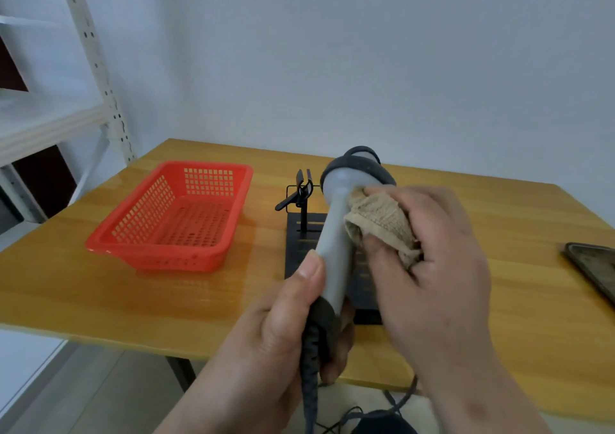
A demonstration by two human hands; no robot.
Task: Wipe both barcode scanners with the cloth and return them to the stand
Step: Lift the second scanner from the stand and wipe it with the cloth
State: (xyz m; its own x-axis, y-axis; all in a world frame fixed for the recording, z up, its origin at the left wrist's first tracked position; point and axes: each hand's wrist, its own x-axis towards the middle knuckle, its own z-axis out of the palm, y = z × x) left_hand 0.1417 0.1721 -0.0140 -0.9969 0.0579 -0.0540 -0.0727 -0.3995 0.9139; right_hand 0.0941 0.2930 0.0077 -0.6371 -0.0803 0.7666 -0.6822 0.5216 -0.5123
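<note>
My left hand grips the lower handle of a grey barcode scanner and holds it up over the table, head pointing away. Its dark cable hangs down from the handle. My right hand clutches a bunched beige cloth and presses it against the right side of the scanner, just below the head. Behind the scanner stands the black stand, a flat base plate with an upright holder. I see no second scanner.
A red plastic basket with nothing in it sits on the left of the wooden table. A dark phone lies at the right edge. White metal shelving rises at the far left. Cables trail below the table's front edge.
</note>
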